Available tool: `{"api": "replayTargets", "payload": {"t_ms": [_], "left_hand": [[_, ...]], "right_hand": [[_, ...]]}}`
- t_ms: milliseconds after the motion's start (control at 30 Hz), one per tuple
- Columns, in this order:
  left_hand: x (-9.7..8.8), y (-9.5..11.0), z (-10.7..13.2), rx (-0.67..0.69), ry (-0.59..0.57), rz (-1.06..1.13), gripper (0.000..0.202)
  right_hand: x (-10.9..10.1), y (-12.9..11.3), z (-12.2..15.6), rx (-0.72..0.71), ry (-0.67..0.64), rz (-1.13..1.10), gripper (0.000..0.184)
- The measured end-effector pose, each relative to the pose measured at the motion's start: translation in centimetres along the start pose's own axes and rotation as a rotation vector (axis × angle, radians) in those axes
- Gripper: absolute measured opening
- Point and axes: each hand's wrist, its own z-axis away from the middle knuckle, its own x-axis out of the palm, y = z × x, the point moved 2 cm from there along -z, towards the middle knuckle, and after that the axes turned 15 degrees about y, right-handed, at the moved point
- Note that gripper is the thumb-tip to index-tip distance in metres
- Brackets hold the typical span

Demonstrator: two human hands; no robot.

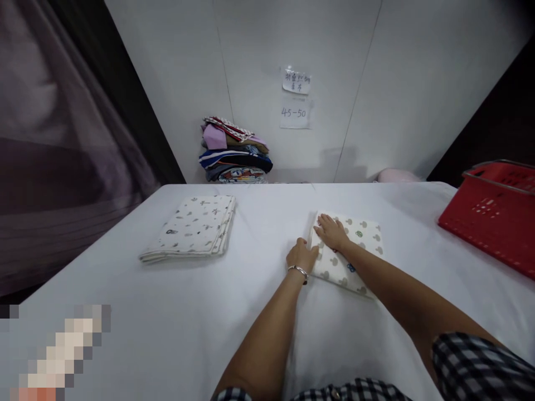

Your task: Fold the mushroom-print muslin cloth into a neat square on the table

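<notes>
A folded white cloth with grey mouse-head prints (361, 250) lies on the white table (167, 312), right of centre. My right hand (332, 231) rests flat on its far left corner, fingers stretched out. My left hand (301, 256), with a bracelet on the wrist, sits at the cloth's left edge with its fingers curled against that edge. A second folded white printed cloth (192, 227) lies apart on the left side of the table, untouched.
A red plastic basket (493, 214) stands at the table's right edge. A stack of folded coloured clothes (234, 151) sits by the white wall behind the table, under two paper notes (296, 97). A dark curtain hangs at left.
</notes>
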Motion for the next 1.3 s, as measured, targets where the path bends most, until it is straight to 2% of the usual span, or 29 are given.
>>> {"api": "replayTargets", "payload": {"t_ms": [167,267,333,400,467,633,700,767,867,1000,1067,1100,1167,1300], "left_hand": [[0.4,-0.2,-0.3,0.005,0.0,-0.004,0.043],[0.6,-0.4,-0.4,0.006,0.005,-0.003,0.041],[0.7,-0.4,-0.4,0.015,0.008,0.006,0.041],[0.7,-0.4,-0.4,0.024,0.013,0.014,0.042],[0.7,-0.4,-0.3,0.025,0.01,0.022,0.043],[0.3,-0.3,-0.4,0.019,-0.003,0.035,0.044],[0.1,-0.3,-0.4,0.015,-0.012,0.038,0.043],[0.0,0.0,0.0,0.008,-0.026,0.044,0.044],[0.7,1.0,1.5,0.021,-0.093,0.072,0.048],[2.7,2.4,4.1,0.091,-0.207,0.174,0.06],[3.4,2.6,4.6,0.065,-0.24,0.25,0.062],[3.6,2.5,4.6,0.026,-0.263,0.292,0.061],[3.8,2.4,4.3,-0.067,-0.322,0.375,0.055],[3.6,2.1,3.7,-0.165,-0.377,0.471,0.039]], "right_hand": [[0.4,0.1,-0.1,0.013,-0.034,0.02,0.05],[-0.3,-0.3,-0.2,0.028,-0.064,0.043,0.05],[-1.1,-0.8,0.6,0.026,-0.108,0.038,0.05],[-2.2,-1.3,2.7,-0.011,-0.139,0.006,0.05],[-3.3,-1.6,6.1,-0.08,-0.127,-0.036,0.053],[-5.5,-0.5,15.3,-0.272,0.063,-0.001,0.062],[-5.8,0.9,17.3,-0.296,0.143,0.044,0.06],[-5.9,3.2,18.2,-0.301,0.199,0.077,0.053],[-6.2,8.2,18.2,-0.328,0.225,0.088,0.048],[-7.4,16.0,17.5,-0.182,0.246,0.191,0.05],[-7.7,18.0,17.1,-0.116,0.216,0.214,0.054],[-7.8,18.2,16.9,-0.085,0.205,0.207,0.054],[-7.8,17.1,16.8,-0.038,0.209,0.148,0.052],[-7.8,11.3,16.8,-0.078,0.223,-0.085,0.04]]}}
